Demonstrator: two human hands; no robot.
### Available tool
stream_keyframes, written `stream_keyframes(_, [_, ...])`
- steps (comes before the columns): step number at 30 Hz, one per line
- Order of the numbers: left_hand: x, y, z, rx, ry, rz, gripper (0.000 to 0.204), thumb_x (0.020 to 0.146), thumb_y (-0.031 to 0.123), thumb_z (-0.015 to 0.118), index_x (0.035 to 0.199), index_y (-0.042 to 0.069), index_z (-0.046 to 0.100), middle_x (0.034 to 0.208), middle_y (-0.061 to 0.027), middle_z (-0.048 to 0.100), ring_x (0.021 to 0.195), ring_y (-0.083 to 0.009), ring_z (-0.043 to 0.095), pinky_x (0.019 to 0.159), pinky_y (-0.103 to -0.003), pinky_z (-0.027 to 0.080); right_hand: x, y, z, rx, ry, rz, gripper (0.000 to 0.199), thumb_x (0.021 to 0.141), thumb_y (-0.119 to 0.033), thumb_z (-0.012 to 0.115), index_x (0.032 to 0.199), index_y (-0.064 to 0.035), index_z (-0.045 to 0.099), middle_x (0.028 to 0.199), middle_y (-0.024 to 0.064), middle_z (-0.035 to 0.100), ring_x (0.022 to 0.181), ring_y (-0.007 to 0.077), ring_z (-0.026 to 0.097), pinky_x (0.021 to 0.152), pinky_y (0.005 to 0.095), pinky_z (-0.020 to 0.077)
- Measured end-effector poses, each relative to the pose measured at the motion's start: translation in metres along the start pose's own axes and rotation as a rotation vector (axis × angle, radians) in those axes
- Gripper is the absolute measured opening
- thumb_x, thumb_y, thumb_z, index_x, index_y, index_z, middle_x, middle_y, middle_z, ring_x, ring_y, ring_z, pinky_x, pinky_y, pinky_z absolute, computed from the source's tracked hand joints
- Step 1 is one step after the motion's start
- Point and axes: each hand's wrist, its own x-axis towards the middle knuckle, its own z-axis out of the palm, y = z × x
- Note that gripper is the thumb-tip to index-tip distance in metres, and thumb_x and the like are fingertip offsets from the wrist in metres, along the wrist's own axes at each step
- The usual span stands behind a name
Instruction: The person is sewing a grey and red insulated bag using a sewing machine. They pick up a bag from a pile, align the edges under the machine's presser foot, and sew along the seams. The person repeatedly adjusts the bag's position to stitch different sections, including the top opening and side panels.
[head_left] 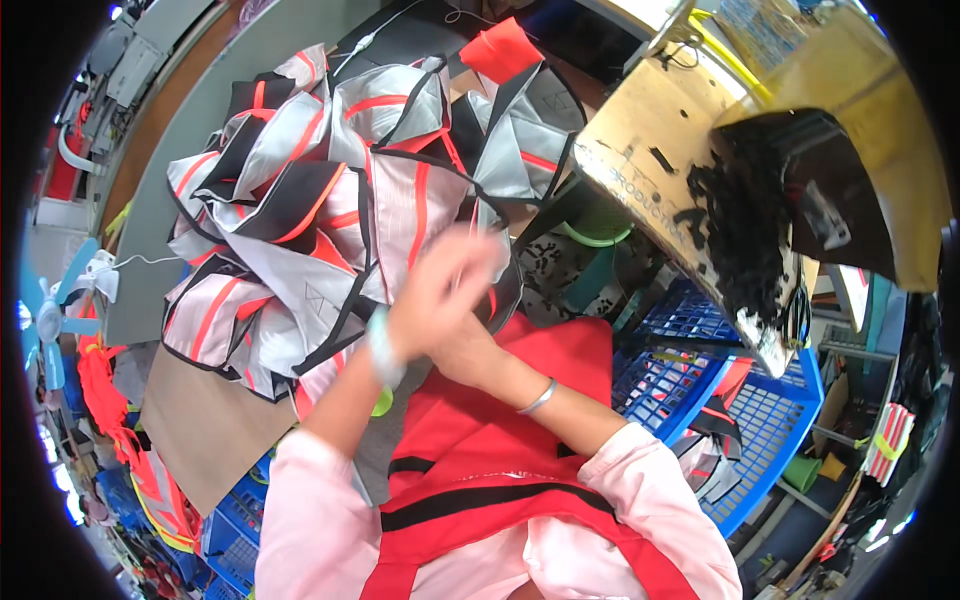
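Observation:
In the middle of the view my left hand, with a pale band at its wrist, crosses over my right hand. The two touch or nearly touch. Motion smears the fingers of my left hand, and those of my right are mostly hidden behind it. Nothing held shows in either one. Just beyond them lies a heap of pale grey fabric pieces with black edging and orange-red stripes. A plain orange-red piece of cloth rests at its far end. Below my hands I wear a red apron.
Right of the heap, a wooden board carries a pile of black scraps. Blue plastic baskets with striped fabric stand below it. A green-rimmed container sits under the board. At far left is a blue fan.

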Motion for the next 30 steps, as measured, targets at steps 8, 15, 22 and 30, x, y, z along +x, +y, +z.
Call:
stream_keyframes(8, [0.1,-0.133,0.072,0.479,0.244,-0.663,0.081,0.073,0.023,0.073,0.139,0.001,0.032,0.133,-0.0263,0.045,0.12,-0.0411,0.048,0.099,-0.042,0.041,-0.031,-0.074,0.008,-0.108,-0.317,0.069,0.022,0.077,-0.015,0.055,0.093,-0.0052,0.067,0.092,0.0106,0.064,0.088,0.0248,0.06,0.073,0.039,0.0424])
stream_keyframes(15, [0.082,-0.169,0.029,-0.199,0.494,-0.726,0.064,0.083,0.023,0.067,0.133,-0.008,0.042,0.123,-0.0173,0.058,0.11,-0.0251,0.056,0.097,-0.033,0.04,-0.061,-0.049,-0.074,0.427,0.038,0.205,0.043,0.078,-0.015,0.063,0.119,-0.0026,0.055,0.107,0.0143,0.062,0.092,0.0305,0.061,0.088,0.04,0.0427])
stream_keyframes(22, [0.053,-0.071,-0.012,-0.894,0.65,-0.656,0.036,0.091,0.013,0.057,0.124,0.0,0.05,0.115,-0.0103,0.06,0.103,-0.0221,0.059,0.09,-0.037,0.048,-0.096,0.015,-0.11,0.535,0.475,0.788,0.031,0.085,-0.009,0.059,0.115,-0.0003,0.058,0.106,0.0158,0.062,0.094,0.0285,0.063,0.083,0.0349,0.0489])
stream_keyframes(30, [-0.014,0.01,-0.015,-0.853,0.52,-0.578,0.032,0.09,0.009,0.057,0.121,-0.001,0.053,0.113,-0.0077,0.061,0.104,-0.0182,0.059,0.093,-0.032,0.046,-0.05,-0.027,-0.153,0.107,0.593,0.38,0.047,0.078,-0.007,0.063,0.123,-0.0044,0.053,0.119,0.0184,0.055,0.105,0.0347,0.057,0.093,0.0388,0.044])
